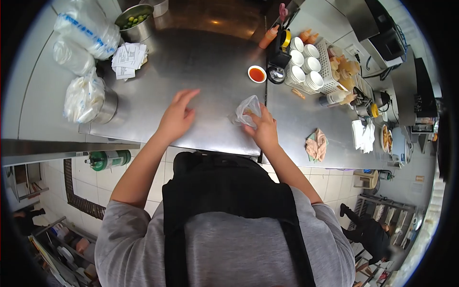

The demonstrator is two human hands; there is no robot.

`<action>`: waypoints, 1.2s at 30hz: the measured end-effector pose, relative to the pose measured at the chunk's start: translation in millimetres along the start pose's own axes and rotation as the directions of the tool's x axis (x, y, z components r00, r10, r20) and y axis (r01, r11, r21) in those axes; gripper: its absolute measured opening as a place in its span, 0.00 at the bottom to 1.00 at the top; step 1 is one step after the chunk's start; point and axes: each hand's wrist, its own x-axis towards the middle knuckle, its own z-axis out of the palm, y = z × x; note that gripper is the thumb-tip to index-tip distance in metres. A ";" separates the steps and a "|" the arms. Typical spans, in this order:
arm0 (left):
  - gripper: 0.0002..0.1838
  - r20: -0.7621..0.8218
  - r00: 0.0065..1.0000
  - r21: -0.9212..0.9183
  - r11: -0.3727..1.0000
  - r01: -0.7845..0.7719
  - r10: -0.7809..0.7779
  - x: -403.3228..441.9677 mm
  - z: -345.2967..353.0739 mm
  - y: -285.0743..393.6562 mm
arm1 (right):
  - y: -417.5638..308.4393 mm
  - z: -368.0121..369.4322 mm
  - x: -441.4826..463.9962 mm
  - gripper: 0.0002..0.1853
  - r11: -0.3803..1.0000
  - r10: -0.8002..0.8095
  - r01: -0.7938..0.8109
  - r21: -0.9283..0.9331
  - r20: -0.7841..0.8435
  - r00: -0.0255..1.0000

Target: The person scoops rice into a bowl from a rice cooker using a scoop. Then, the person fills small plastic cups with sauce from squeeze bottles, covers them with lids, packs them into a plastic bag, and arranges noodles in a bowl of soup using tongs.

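Observation:
My right hand [262,128] is closed on a clear plastic bag [248,106], just above the front part of the steel counter [205,122]. What the bag contains, if anything, is too unclear to tell. To the left, my left hand [178,116] hovers over the counter with its fingers apart and nothing in it. Beyond the bag stands a small white bowl of orange-red sauce [257,74], touched by neither hand.
White cups [311,64] fill a basket at the right, beside sauce bottles [345,71]. A crumpled cloth [316,144] lies near the front edge. Paper slips [128,58], bagged plastic packs [86,100] and a pot of green fruit [135,23] are at left. Another person [370,234] bends behind, lower right.

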 end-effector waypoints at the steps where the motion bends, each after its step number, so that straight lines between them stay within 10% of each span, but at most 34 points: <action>1: 0.31 0.019 0.997 0.130 0.989 0.069 -0.072 -17.6 7.0 -23.9 | 0.5 -2.1 2.2 0.25 0.999 0.033 -0.034 0.012 0.057 0.998; 4: 0.27 -0.171 0.958 0.479 0.869 -0.123 0.230 -83.7 47.0 -71.0 | 10.6 -0.4 5.6 0.25 0.987 -0.020 0.010 0.162 0.058 0.998; 8: 0.18 0.208 0.885 0.358 0.810 -0.464 0.416 -164.0 79.7 -105.5 | 8.3 -5.7 9.2 0.22 0.998 -0.036 0.030 0.055 0.130 0.991; 10: 0.16 0.292 0.956 0.314 0.942 -0.118 0.023 -168.8 87.0 -115.0 | 8.6 -7.2 12.9 0.19 1.000 -0.003 -0.002 0.023 0.229 0.973; 14: 0.16 0.241 0.964 0.292 0.939 -0.182 0.112 -132.2 112.7 -133.4 | 0.7 -12.3 13.6 0.16 0.995 0.041 -0.008 -0.099 0.346 0.937; 16: 0.17 0.425 0.889 0.298 0.954 0.040 -0.170 -104.1 133.2 -140.2 | 2.1 -7.8 8.1 0.20 0.986 0.047 0.013 -0.165 0.354 0.934; 19: 0.21 0.165 0.976 0.421 0.885 -0.199 0.142 -82.9 202.1 -206.1 | -8.7 -10.7 2.8 0.30 0.984 0.090 -0.015 -0.176 0.425 0.901; 23: 0.21 0.310 0.937 0.478 0.879 -0.007 -0.161 -56.1 231.9 -202.9 | -11.3 -29.7 -17.7 0.39 0.988 -0.138 0.146 -0.046 0.144 0.980; 26: 0.21 0.303 0.927 0.508 0.860 0.041 -0.223 -52.3 241.1 -208.6 | -0.3 -48.2 -30.8 0.37 0.993 -0.014 0.008 0.116 0.047 0.999; 36: 0.22 0.272 0.919 0.493 0.862 0.122 -0.285 -45.7 239.7 -214.9 | 101.9 -21.6 -150.4 0.27 0.980 0.118 -0.123 -0.155 -0.042 0.992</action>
